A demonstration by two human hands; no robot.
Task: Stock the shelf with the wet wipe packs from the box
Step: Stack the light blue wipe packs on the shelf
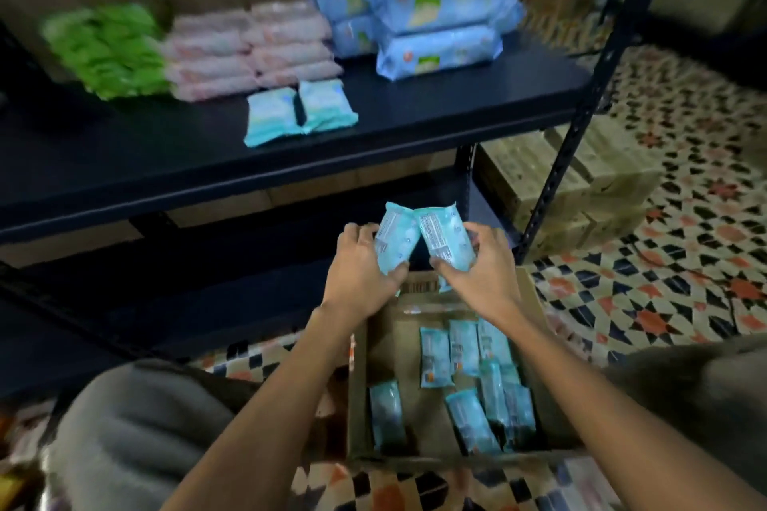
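Observation:
My left hand point(359, 261) grips a small teal wet wipe pack point(394, 234) and my right hand point(477, 266) grips a second teal pack point(446, 239). Both packs are held upright, tops touching, above the far end of the open cardboard box point(357, 407), below the shelf's front edge. Several more teal packs point(469, 386) lie in the box. On the dark shelf point(415, 116), two teal packs point(301, 110) lie side by side near the front.
Farther back on the shelf sit green packs point(108, 50), pink packs point(249, 50) and large blue packs point(431, 21). A black perforated upright point(581, 112) stands at the shelf's right corner. Cardboard cartons point(572, 183) rest on the patterned tile floor. My grey-clad knees flank the box.

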